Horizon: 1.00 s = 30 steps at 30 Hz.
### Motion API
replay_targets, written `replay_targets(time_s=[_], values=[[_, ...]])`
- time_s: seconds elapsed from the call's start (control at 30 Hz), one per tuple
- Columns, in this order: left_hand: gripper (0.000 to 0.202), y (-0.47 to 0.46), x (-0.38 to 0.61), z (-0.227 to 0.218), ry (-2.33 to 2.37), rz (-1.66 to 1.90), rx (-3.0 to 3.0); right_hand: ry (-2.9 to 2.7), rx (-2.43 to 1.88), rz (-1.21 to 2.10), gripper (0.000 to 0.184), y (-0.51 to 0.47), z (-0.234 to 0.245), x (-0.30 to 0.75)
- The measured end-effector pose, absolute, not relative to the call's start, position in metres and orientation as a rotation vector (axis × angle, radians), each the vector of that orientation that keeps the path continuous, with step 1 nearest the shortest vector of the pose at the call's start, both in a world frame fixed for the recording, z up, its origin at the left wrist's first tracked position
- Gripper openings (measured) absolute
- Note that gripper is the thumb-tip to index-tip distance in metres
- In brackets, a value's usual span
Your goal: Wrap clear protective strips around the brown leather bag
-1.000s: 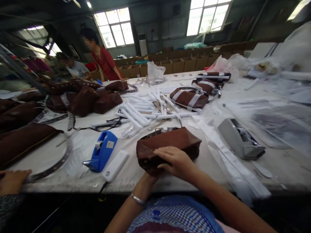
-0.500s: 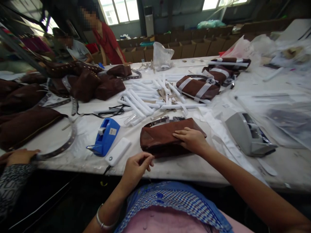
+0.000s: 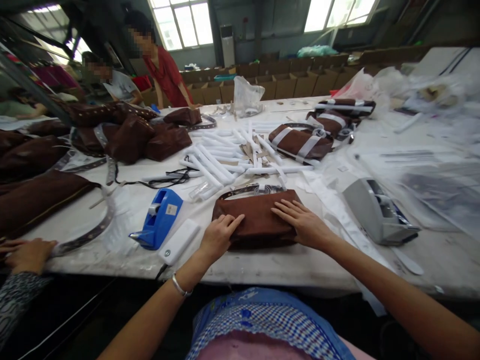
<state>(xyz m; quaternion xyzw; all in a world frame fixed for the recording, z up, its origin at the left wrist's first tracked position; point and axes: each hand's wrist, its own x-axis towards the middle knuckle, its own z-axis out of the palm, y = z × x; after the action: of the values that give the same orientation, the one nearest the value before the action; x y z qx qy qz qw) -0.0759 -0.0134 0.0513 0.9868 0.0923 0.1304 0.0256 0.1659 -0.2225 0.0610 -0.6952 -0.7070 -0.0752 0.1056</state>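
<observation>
Brown handbag [image 3: 262,216], contents hidden, on the near middle of the tabletop [image 3: 240,264]. The right hand [image 3: 303,223] lies spread on its right part; apart from it, the left hand [image 3: 219,236] touches its left end, fingers bent, grip unclear. Left: blue tape dispenser [image 3: 158,222] with pale label [image 3: 171,210], print illegible. Far: cardboard boxes [image 3: 284,86], interiors indistinct.

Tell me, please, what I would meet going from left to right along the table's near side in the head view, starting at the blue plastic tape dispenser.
Blue plastic tape dispenser, white oblong device, left hand, brown leather-like boxy bag, right hand, grey plastic tape dispenser.
</observation>
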Motion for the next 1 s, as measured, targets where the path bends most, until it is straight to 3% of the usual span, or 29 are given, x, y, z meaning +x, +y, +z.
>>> replay_targets(time_s=[0.1, 0.27, 0.43, 0.53, 0.63, 0.73, 0.83, 1.0], values=[[0.080, -0.023, -0.068, 0.053, 0.237, 0.387, 3.088, -2.069, -2.034, -0.245, 0.084, -0.230, 0.052, 0.164], [0.067, -0.034, -0.054, 0.036, 0.137, 0.477, 3.178, -2.174, -1.904, -0.311, 0.077, -0.224, 0.039, 0.164], [0.062, -0.034, -0.058, -0.001, 0.101, 0.741, 3.179, -2.073, -1.781, -0.507, 0.060, -0.224, -0.009, 0.170], [0.061, -0.040, -0.062, -0.016, 0.080, 0.860, 3.142, -2.029, -1.803, -0.549, 0.061, -0.227, -0.031, 0.167], [0.063, -0.048, -0.064, -0.024, 0.132, 0.893, 3.109, -2.086, -1.884, -0.417, 0.069, -0.233, -0.017, 0.160], [0.068, -0.054, -0.065, -0.027, 0.209, 0.810, 3.120, -2.189, -1.886, -0.221, 0.070, -0.236, 0.028, 0.152], [0.072, -0.057, -0.065, -0.029, 0.244, 0.721, 3.138, -2.047, -1.934, -0.358, 0.073, -0.226, 0.061, 0.145], [0.069, -0.063, -0.070, -0.024, 0.227, 0.741, 3.078, -1.793, -2.142, -0.510, 0.076, -0.195, 0.026, 0.149]])
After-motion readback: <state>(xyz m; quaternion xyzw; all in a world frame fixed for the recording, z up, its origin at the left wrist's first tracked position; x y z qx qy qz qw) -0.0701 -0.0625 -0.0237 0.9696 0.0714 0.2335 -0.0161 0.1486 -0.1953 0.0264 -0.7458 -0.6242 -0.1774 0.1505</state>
